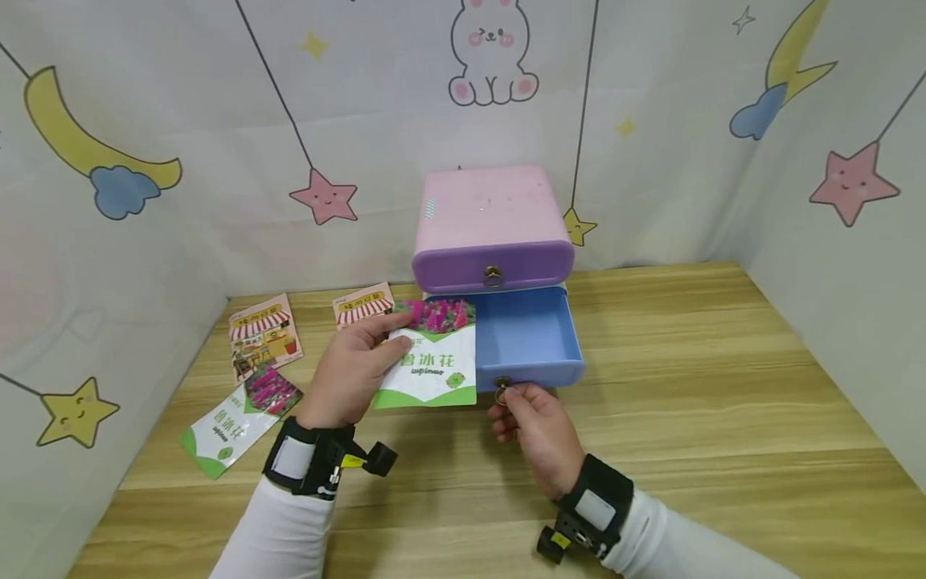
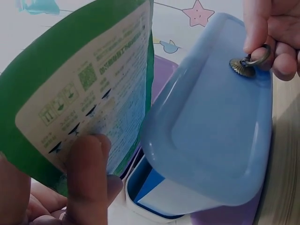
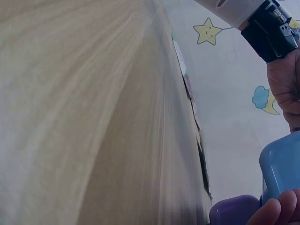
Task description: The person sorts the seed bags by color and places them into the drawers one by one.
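Observation:
My left hand (image 1: 349,371) pinches a flat seed packet (image 1: 437,378) with pink flowers printed on top and a green lower edge. The packet hangs over the left part of a blue drawer (image 1: 531,330), which stands pulled out. Its printed back shows in the left wrist view. At the drawer's front, my right hand (image 1: 546,438) pinches the brass ring pull (image 2: 255,61) between thumb and fingers. What lies behind the packet is hidden. In the right wrist view only some fingertips (image 3: 267,215) appear beside the blue drawer front.
Above the blue drawer sits a pink box (image 1: 488,205) with a purple drawer front (image 1: 495,267). On the wooden table (image 1: 687,418), to the left, lie another flower packet (image 1: 239,422), a shop-print packet (image 1: 264,334) and a second one (image 1: 362,303), partly covered. Printed cloth hangs behind.

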Motion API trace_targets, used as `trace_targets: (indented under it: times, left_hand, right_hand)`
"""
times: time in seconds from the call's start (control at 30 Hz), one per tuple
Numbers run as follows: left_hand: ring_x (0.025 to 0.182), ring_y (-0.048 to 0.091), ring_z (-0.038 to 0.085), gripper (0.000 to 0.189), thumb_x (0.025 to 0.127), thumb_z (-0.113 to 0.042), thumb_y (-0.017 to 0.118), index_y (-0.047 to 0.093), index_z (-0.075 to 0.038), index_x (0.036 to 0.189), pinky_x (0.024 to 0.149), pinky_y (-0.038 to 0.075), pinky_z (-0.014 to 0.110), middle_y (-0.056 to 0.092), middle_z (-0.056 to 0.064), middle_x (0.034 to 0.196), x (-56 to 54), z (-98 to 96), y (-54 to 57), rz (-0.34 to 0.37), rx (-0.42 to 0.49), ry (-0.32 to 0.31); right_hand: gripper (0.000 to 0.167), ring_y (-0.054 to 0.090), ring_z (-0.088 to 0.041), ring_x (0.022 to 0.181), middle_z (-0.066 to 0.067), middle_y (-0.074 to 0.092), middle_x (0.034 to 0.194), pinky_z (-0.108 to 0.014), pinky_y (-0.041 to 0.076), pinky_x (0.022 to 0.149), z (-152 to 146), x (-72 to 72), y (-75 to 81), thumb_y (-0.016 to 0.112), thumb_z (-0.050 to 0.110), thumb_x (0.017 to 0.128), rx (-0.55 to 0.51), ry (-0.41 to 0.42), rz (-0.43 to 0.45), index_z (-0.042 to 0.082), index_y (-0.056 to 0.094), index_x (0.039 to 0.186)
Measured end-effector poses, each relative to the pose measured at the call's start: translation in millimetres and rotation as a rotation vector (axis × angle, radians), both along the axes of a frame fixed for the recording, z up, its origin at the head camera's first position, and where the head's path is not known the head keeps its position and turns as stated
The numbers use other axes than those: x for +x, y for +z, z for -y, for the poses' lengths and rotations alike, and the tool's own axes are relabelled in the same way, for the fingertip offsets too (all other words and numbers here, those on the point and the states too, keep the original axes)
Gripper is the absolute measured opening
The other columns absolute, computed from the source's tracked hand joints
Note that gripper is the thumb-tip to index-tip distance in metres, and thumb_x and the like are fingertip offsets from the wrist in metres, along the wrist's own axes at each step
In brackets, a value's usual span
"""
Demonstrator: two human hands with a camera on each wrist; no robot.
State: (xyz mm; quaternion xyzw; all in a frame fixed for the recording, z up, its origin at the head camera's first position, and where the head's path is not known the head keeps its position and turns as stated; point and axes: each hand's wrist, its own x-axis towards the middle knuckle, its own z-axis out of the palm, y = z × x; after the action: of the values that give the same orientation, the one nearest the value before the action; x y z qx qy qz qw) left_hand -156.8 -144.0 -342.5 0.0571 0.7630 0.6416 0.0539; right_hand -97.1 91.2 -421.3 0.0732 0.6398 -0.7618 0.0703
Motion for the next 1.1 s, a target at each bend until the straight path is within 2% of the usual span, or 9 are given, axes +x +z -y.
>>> trace_targets:
  times: [0.27,0.57,0.93,1.1]
  left_hand:
    - [0.080,0.068,0.006,0.043,0.104,-0.008,0.061,0.060,0.000,0.146,0.071,0.058,0.018,0.065,0.022,0.135,-3.8,-6.4,-1.2,0.025,-0.022,0.002]
    - [0.076,0.069,0.008,0.042,0.104,-0.011,0.062,0.062,-0.001,0.144,0.067,0.057,0.019,0.067,0.022,0.122,-7.6,-13.3,-2.5,0.033,-0.043,-0.008]
    - [0.078,0.071,0.009,0.041,0.104,-0.012,0.062,0.062,-0.003,0.145,0.067,0.058,0.020,0.071,0.023,0.122,-11.2,-17.5,-5.4,0.047,-0.046,-0.014]
    - [0.077,0.071,0.008,0.042,0.104,-0.015,0.063,0.063,-0.004,0.145,0.066,0.057,0.020,0.073,0.020,0.122,-13.8,-19.8,-6.3,0.047,-0.074,-0.012]
  right_hand:
    - [0.022,0.063,-0.017,0.078,-0.006,0.069,0.089,-0.029,0.055,0.072,-1,0.7,1.0,0.046,0.012,0.111,0.003,-0.003,0.002,-0.002,0.061,0.103]
    - [0.022,0.062,-0.016,0.078,-0.005,0.069,0.088,-0.029,0.055,0.070,-1,1.3,1.8,0.047,0.013,0.111,-0.012,-0.003,-0.006,-0.002,0.061,0.103]
    - [0.024,0.062,-0.016,0.079,-0.005,0.068,0.090,-0.028,0.055,0.071,-2,-0.5,0.2,0.044,0.013,0.112,-0.005,0.016,0.001,-0.003,0.061,0.105]
    - [0.024,0.062,-0.016,0.079,-0.006,0.068,0.090,-0.028,0.054,0.071,-1,-0.4,0.9,0.044,0.012,0.111,-0.003,0.011,0.012,-0.003,0.061,0.104]
